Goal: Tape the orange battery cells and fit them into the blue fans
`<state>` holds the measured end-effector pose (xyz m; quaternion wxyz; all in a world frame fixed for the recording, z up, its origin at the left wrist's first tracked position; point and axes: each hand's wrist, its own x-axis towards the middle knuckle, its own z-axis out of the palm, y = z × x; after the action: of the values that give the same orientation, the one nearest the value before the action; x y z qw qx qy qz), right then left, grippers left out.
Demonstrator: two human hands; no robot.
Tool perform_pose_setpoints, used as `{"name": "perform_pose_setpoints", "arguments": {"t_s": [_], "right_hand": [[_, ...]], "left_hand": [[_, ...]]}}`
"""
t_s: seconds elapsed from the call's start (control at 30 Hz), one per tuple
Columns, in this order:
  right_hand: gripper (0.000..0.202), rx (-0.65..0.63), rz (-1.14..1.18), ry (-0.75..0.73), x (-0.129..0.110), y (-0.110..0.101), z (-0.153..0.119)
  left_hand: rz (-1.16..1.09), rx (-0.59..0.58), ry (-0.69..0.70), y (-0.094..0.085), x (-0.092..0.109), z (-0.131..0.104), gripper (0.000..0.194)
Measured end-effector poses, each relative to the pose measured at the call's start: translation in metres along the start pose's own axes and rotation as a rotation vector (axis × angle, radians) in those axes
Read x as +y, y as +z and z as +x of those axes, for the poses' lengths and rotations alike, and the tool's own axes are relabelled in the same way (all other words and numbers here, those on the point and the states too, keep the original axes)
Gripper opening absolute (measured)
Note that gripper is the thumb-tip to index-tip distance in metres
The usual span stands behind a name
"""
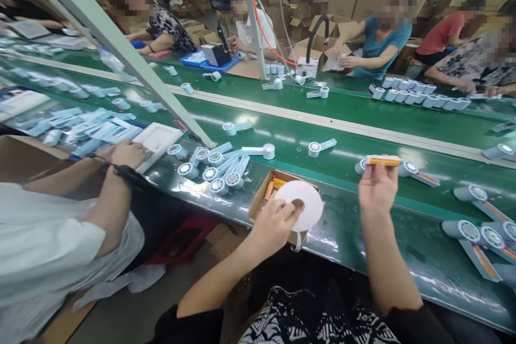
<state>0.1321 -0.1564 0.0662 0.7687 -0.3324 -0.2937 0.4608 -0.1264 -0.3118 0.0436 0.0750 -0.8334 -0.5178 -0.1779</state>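
Note:
My left hand (pixel 274 226) is closed on a white roll of tape (pixel 312 207), its fingers at the roll's centre hole. Under the roll stands a small cardboard box (pixel 258 201) with several orange battery cells (pixel 271 188) inside. Raised above the bench, my right hand (pixel 378 189) pinches an orange cell with a white strip (pixel 382 160) along its upper side. Just behind that hand lie light-blue handheld fans (pixel 410 169), one with an orange cell showing in its handle.
Several light-blue fans (pixel 220 172) cluster left of the box, and more with orange cells (pixel 467 231) lie at the right. A slanted metal post (pixel 133 59) crosses the left side. A co-worker's hand (pixel 129 155) is by a white tray (pixel 157 142). Other people sit across the green belt (pixel 282 129).

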Motion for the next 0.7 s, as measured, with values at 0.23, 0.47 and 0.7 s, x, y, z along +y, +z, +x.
{"name": "perform_pose_setpoints", "arguments": {"t_s": [0.23, 0.47, 0.7], "right_hand": [[0.083, -0.044, -0.235, 0.145, -0.024, -0.077, -0.03], [0.089, 0.053, -0.397, 0.177, -0.024, -0.113, -0.027], [0.082, 0.088, -0.378, 0.151, -0.021, -0.136, -0.009]], "left_hand": [[-0.165, -0.218, -0.186, 0.009, -0.118, 0.009, 0.06], [-0.429, -0.739, 0.155, 0.035, -0.098, 0.193, 0.084], [-0.589, -1.069, 0.319, 0.075, -0.078, 0.302, 0.09]]}}
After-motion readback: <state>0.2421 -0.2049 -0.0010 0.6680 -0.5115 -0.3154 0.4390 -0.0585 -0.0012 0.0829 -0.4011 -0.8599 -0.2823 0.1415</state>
